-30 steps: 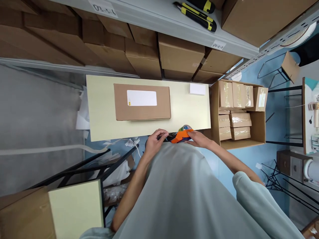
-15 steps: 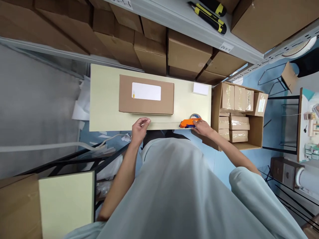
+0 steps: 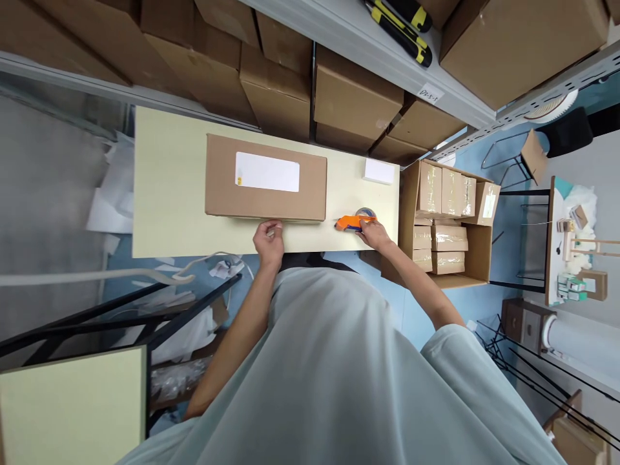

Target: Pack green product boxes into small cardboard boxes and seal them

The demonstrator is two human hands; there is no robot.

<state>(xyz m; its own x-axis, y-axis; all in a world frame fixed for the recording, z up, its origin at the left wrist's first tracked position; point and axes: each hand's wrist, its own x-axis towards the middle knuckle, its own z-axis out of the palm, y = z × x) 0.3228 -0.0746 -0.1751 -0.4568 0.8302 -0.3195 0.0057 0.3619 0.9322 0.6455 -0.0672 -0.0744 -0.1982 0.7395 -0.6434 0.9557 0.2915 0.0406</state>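
A long brown cardboard box [image 3: 265, 205] lies on the pale yellow tabletop, a white label [image 3: 267, 172] on its top. My left hand [image 3: 269, 243] is closed in a pinch at the box's near long side, left of its middle; the clear tape at its fingertips is hard to make out. My right hand [image 3: 374, 234] grips an orange tape dispenser [image 3: 349, 223] just right of the box's near corner. A roll of tape [image 3: 365, 213] shows on the dispenser, partly hidden by my fingers.
A stack of white labels [image 3: 378, 171] lies at the tabletop's [image 3: 167, 194] back right. An open carton [image 3: 409, 200] of small taped boxes stands at its right end. Behind runs a shelf [image 3: 339, 42] with cartons and utility knives [image 3: 404, 35]. A white hose [image 3: 97, 278] hangs at left.
Both hands have moved towards the box, with the dispenser now close to its near right corner. The tape stretched between them earlier is now barely visible. My view has shifted slightly.
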